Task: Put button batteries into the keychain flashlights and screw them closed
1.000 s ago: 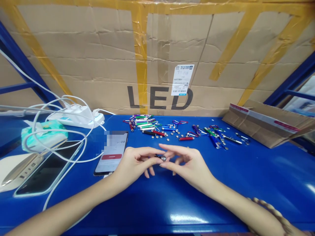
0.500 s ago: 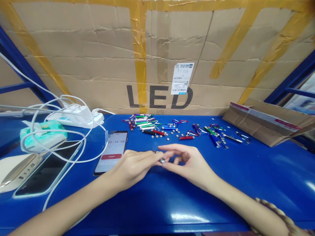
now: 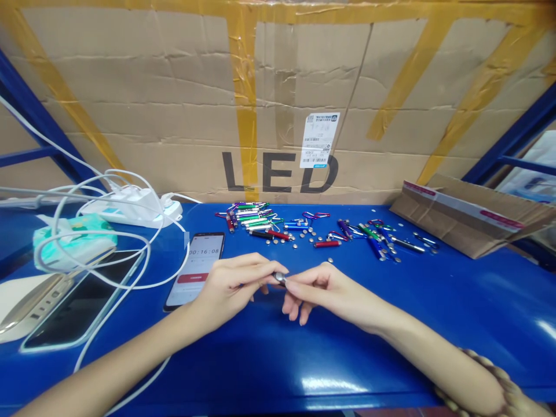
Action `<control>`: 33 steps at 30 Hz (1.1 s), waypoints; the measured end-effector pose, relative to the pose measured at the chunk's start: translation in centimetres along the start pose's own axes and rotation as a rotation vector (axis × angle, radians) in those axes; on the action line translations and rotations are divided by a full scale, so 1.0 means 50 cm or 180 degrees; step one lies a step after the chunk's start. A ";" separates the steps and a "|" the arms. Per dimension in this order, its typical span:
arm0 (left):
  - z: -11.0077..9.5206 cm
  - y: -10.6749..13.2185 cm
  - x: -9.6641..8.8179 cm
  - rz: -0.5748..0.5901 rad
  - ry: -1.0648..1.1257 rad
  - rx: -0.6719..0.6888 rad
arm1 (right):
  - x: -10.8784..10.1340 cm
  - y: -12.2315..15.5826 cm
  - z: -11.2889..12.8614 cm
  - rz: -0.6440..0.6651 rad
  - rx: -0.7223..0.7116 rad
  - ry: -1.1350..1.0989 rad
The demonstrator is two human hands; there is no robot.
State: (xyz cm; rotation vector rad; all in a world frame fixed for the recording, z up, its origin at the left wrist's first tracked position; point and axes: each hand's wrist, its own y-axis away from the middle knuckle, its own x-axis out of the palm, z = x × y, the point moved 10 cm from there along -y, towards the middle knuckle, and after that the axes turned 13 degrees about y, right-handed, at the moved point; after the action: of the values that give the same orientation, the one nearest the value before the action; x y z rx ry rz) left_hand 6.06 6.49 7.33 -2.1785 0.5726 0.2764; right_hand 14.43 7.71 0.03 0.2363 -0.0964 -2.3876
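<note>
My left hand [image 3: 234, 284] is closed in a pinch above the middle of the blue shelf. Small silvery button cells [image 3: 279, 278] show at its fingertips, partly covered, so how many is unclear. From the other side, the thumb and forefinger of my right hand [image 3: 317, 289] pinch the same small metal pieces, the other fingers curled loosely below. Beyond the hands lie loose button cells [image 3: 295, 247], a red mini flashlight [image 3: 327, 244], a pile of coloured mini flashlights [image 3: 256, 221] with carabiner clips, and a second group of flashlights [image 3: 369, 231] to the right.
A phone with a running timer display [image 3: 197, 263] lies by my left hand. Farther left are another phone [image 3: 82, 307], a tissue pack [image 3: 73, 240], a white power strip [image 3: 130, 208] and looping white cables. An opened cardboard box [image 3: 460, 214] stands right; a large LED carton [image 3: 174, 116] backs the shelf.
Both hands have turned slightly, and the metal pieces between them have shifted a little left and up. My right hand's lower fingers have dropped, uncovering a button cell behind that hand.
</note>
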 end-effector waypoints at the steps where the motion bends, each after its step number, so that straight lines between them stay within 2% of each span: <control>1: 0.000 0.000 0.003 0.0042 0.0031 0.0006 | 0.007 0.000 -0.002 0.0123 0.0035 -0.0018; 4: 0.001 -0.002 0.015 0.0220 0.0140 -0.0053 | 0.021 0.002 -0.003 0.0383 0.0095 -0.0112; 10: -0.004 -0.004 0.024 0.0411 0.0411 -0.0162 | 0.027 0.004 -0.003 0.0541 0.0028 -0.0573; 14: -0.008 -0.003 0.028 0.0508 0.0592 -0.0173 | 0.048 0.009 -0.005 0.0952 0.0082 -0.1130; 18: -0.012 -0.001 0.033 0.0561 0.0747 -0.0173 | 0.063 0.016 -0.009 0.1224 0.0168 -0.1157; 23: -0.016 -0.002 0.034 0.0609 0.0712 -0.0179 | 0.055 0.011 -0.007 0.0975 0.0014 -0.0973; 26: -0.022 -0.001 0.031 0.0619 0.0530 -0.0040 | 0.050 0.007 -0.002 0.0771 -0.0126 -0.0734; 29: -0.038 0.004 0.028 0.0593 0.0056 0.0331 | 0.027 0.006 0.013 0.0302 -0.0397 -0.0104; 33: -0.056 0.007 0.017 0.0332 -0.0552 0.0694 | 0.000 0.017 0.047 -0.0246 -0.0805 0.0757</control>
State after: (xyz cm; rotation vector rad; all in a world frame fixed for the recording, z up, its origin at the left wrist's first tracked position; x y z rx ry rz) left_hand 6.64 3.86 8.51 -1.8966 0.5902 0.4337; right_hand 14.54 7.09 2.44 0.4064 0.3288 -2.3989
